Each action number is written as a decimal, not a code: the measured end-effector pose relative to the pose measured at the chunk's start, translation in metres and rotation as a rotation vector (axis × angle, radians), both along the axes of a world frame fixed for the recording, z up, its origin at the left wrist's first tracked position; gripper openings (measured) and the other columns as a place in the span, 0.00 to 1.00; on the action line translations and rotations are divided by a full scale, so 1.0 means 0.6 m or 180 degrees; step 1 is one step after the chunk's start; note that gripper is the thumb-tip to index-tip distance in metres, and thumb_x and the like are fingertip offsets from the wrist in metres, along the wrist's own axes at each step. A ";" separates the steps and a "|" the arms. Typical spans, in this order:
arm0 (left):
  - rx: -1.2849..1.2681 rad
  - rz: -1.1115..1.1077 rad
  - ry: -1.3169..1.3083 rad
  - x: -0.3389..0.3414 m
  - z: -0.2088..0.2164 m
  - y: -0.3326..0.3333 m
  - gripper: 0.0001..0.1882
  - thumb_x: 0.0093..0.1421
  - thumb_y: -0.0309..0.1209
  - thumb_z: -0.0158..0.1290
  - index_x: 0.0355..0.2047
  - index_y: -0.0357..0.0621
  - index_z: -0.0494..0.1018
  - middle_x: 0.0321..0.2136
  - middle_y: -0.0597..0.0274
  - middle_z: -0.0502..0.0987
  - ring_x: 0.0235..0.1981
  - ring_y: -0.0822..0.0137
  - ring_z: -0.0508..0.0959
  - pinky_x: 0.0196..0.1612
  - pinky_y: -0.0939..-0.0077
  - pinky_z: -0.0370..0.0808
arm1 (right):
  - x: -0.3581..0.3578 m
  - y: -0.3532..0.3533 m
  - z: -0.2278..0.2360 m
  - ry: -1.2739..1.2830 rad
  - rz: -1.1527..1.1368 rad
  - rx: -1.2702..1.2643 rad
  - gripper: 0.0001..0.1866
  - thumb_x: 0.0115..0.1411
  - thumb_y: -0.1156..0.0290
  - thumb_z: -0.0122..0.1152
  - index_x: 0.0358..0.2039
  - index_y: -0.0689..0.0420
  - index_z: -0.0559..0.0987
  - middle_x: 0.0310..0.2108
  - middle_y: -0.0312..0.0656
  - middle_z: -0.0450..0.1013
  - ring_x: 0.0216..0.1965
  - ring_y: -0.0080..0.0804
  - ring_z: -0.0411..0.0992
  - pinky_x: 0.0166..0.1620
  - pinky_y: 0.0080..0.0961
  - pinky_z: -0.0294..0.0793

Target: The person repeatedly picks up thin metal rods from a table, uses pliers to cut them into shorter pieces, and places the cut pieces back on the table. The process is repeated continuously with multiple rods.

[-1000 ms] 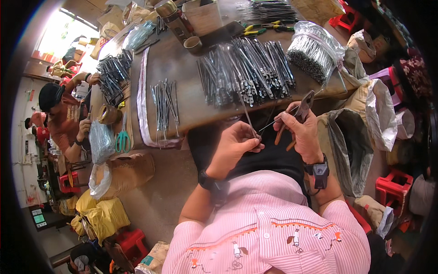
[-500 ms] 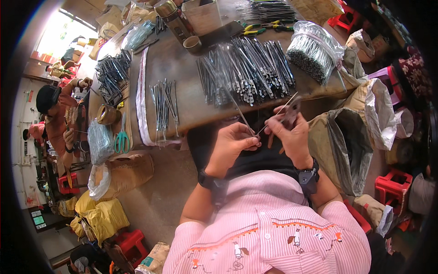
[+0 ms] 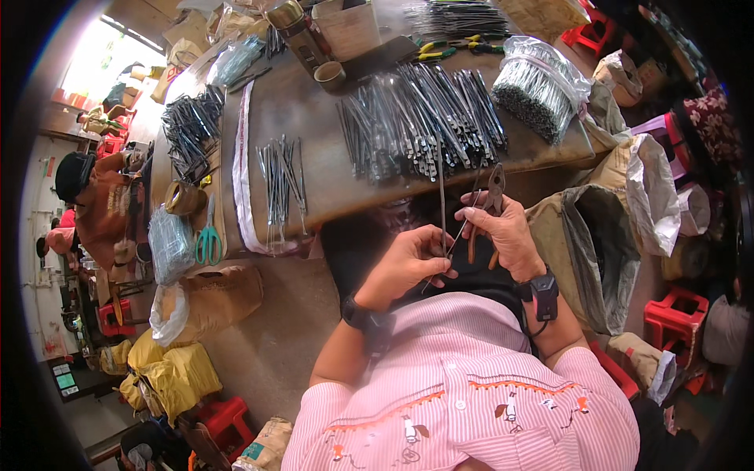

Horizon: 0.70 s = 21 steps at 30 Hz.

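I see a clear bag of grey rods [image 3: 542, 86] at the table's [image 3: 330, 169] right edge, and another clear bag [image 3: 171, 243] at its left edge beside green scissors [image 3: 208, 243]. My left hand [image 3: 408, 263] has its grip closed, pinching a thin metal rod [image 3: 441, 204] upright. My right hand [image 3: 510, 231] grips orange-handled pliers [image 3: 491, 200], just beside that rod, below the table's near edge
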<state>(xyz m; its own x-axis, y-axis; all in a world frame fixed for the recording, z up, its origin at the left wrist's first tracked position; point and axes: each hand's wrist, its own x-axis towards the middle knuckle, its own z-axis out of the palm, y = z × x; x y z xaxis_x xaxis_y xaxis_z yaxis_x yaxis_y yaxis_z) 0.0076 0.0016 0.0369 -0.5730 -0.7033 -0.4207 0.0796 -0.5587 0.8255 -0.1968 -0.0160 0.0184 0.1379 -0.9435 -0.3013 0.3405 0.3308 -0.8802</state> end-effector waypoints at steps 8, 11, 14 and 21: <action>0.0266 0.0382 0.0631 -0.013 0.002 -0.002 0.08 0.64 0.28 0.49 0.42 0.39 0.67 0.33 0.61 0.73 0.35 0.71 0.77 0.38 0.77 0.76 | 0.004 -0.003 -0.009 -0.0210 0.0026 -0.0103 0.11 0.55 0.74 0.66 0.37 0.62 0.75 0.29 0.42 0.76 0.25 0.27 0.74 0.29 0.20 0.75; 0.0897 0.0593 0.0875 -0.010 -0.008 -0.011 0.09 0.67 0.34 0.47 0.37 0.41 0.69 0.33 0.61 0.73 0.33 0.71 0.76 0.32 0.81 0.72 | 0.011 -0.001 -0.008 0.0066 0.0012 -0.0305 0.10 0.55 0.75 0.66 0.36 0.62 0.75 0.27 0.40 0.76 0.25 0.25 0.74 0.28 0.19 0.74; 0.1083 0.0867 0.0866 -0.017 -0.029 -0.014 0.07 0.64 0.32 0.51 0.35 0.42 0.70 0.30 0.63 0.74 0.26 0.73 0.75 0.23 0.85 0.67 | 0.017 0.001 -0.005 0.0411 -0.0013 -0.0443 0.09 0.55 0.76 0.65 0.36 0.62 0.76 0.26 0.38 0.76 0.26 0.23 0.74 0.29 0.18 0.73; 0.0441 0.1228 0.0602 -0.022 -0.058 -0.010 0.06 0.59 0.27 0.56 0.33 0.42 0.70 0.23 0.67 0.73 0.16 0.79 0.68 0.16 0.89 0.60 | 0.009 0.002 -0.024 -0.0508 -0.0400 0.0320 0.09 0.60 0.68 0.57 0.33 0.62 0.76 0.34 0.49 0.76 0.33 0.33 0.76 0.34 0.24 0.76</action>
<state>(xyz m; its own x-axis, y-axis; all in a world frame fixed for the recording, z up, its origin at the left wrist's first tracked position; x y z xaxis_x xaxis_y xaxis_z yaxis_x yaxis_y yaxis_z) -0.0054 -0.0043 0.0019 -0.3559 -0.8250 -0.4391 0.4460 -0.5628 0.6959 -0.1912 -0.0148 0.0040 0.0747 -0.9226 -0.3785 0.5167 0.3604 -0.7766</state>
